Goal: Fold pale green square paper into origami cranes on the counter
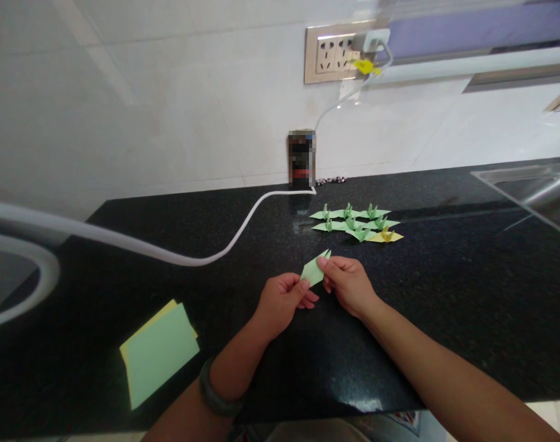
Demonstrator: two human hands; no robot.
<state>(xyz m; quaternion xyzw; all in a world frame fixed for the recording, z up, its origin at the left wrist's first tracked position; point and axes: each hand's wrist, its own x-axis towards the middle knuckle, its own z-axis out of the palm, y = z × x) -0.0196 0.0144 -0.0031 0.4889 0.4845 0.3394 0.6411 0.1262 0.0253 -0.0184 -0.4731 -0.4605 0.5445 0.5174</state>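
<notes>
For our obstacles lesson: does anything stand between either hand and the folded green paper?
Nothing visible does: the left hand and right hand both touch the folded green paper; the white cable lies apart.

Pale green folded paper [314, 271], speckled black countertop [243, 270]
The paper cranes [363, 234] are green, one yellow; the flat sheets [163, 353] show green and yellow.
</notes>
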